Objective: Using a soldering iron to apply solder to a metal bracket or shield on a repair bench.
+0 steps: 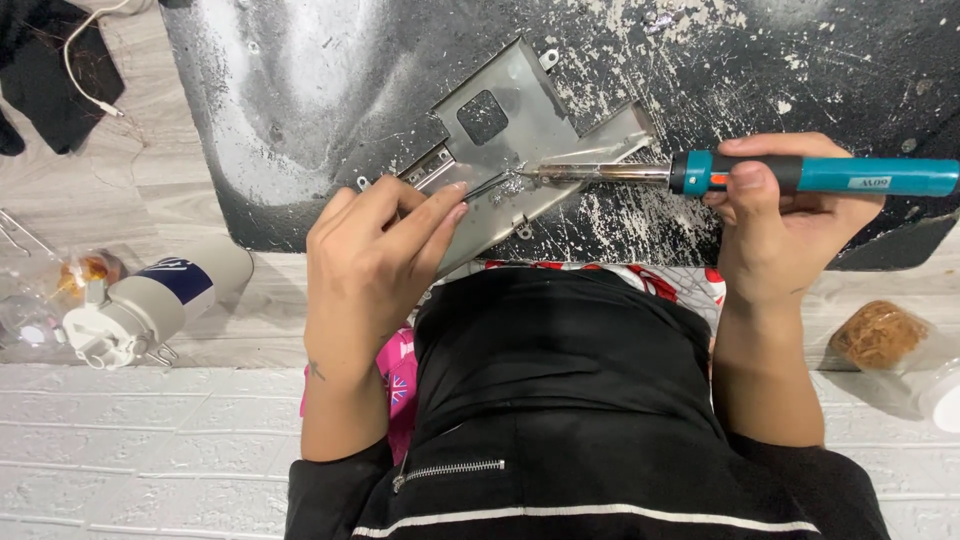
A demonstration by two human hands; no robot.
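Observation:
A bent grey sheet-metal bracket (520,135) with a square cut-out lies on a worn black mat (300,110). My right hand (775,225) grips a teal-handled soldering iron (800,175), held level, its metal tip resting on the bracket near the middle. My left hand (375,255) pinches a thin wire (487,184) between thumb and fingers, feeding its end toward the iron's tip. The spot where tip and wire meet is speckled with pale residue.
A white and blue bottle (150,300) lies on its side at the left on the wood-look floor. A clear tub of brass wool (880,335) stands at the right. A dark cloth (45,75) and a white cable (90,45) lie at the top left.

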